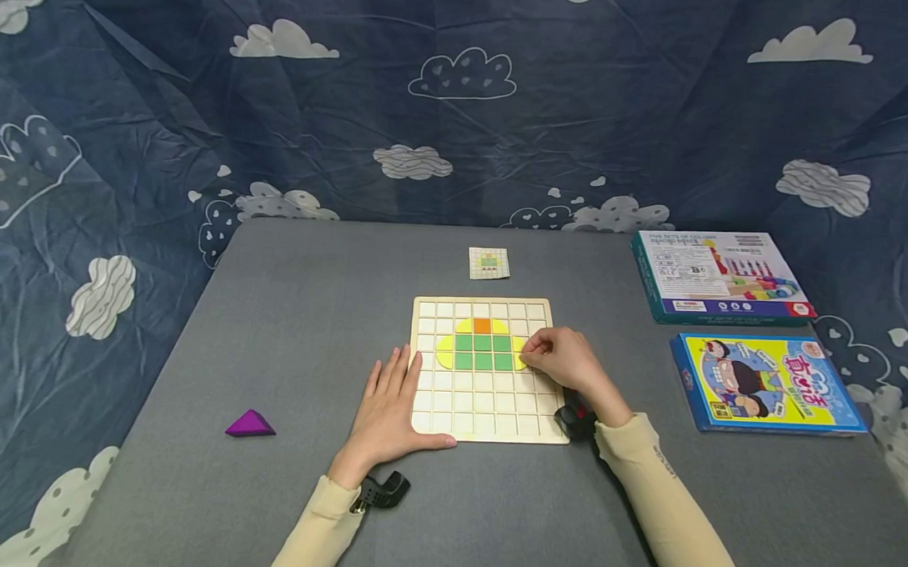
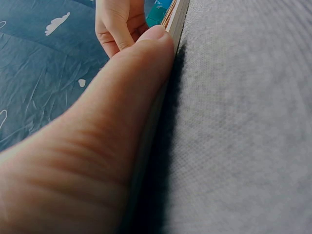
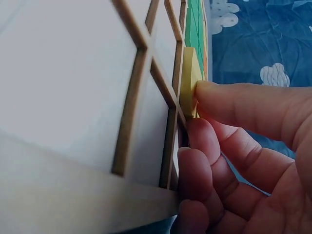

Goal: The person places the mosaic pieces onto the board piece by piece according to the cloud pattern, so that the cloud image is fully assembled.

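Note:
A light wooden grid board (image 1: 483, 423) lies on the table. Several green square tiles (image 1: 483, 343) sit in its cells, with one orange square tile (image 1: 482, 325) above them and rounded yellow tiles (image 1: 444, 351) along the sides and top. My right hand (image 1: 566, 359) is over the board's right part, its thumb and fingertips pinching a yellow tile (image 3: 189, 80) beside the green ones. Fingers spread and straight, my left hand (image 1: 391, 408) rests along the board's left edge, its thumb (image 2: 153, 41) against the near edge.
A small printed pattern card (image 1: 489, 264) lies behind the board. Two flat boxes, one white and green (image 1: 724, 276) and one blue and yellow (image 1: 769, 385), are at the right. Toward the left sits a purple pyramid-shaped block (image 1: 250, 424). Dark cloud-print cloth (image 1: 459, 133) hangs behind the table.

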`<state>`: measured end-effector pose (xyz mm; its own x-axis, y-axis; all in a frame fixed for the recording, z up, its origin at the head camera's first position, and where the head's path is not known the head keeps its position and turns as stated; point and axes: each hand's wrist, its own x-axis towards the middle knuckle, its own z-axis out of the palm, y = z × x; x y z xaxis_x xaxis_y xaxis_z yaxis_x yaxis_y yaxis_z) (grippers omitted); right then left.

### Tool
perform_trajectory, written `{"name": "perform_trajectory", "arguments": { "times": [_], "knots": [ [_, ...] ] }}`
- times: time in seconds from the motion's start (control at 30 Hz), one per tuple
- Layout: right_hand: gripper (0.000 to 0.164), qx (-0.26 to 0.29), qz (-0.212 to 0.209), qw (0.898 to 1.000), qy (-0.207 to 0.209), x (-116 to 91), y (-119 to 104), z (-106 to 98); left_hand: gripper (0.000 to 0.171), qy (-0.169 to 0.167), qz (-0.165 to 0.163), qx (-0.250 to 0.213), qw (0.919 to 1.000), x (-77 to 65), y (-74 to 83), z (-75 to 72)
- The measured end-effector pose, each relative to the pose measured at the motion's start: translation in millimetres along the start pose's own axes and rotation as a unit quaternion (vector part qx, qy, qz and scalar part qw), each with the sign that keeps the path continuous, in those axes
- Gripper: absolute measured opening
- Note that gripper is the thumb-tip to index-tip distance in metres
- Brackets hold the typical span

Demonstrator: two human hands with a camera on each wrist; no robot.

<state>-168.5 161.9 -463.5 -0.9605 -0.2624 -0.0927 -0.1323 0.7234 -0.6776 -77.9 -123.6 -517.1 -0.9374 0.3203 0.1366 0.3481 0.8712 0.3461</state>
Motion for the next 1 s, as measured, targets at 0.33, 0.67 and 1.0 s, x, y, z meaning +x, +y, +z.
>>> {"name": "perform_trajectory", "arguments": {
  "times": [0.33,0.67,1.0],
  "knots": [
    [0.014,-0.009,0.015,1.0,0.012,-0.9,-2.8,1.7,0.131,0.011,0.006,0.0,0.9999,0.2,-0.1,0.5],
    [0.014,-0.01,0.015,1.0,0.016,-1.8,-2.8,2.4,0.131,-0.008,-0.007,0.009,0.9999,0.9,1.6,-1.9],
    [0.02,0.006,0.031,0.999,0.03,-1.3,-0.4,1.3,0.131,-0.007,-0.006,0.006,0.9999,0.3,2.1,-2.4]
  ]
}}
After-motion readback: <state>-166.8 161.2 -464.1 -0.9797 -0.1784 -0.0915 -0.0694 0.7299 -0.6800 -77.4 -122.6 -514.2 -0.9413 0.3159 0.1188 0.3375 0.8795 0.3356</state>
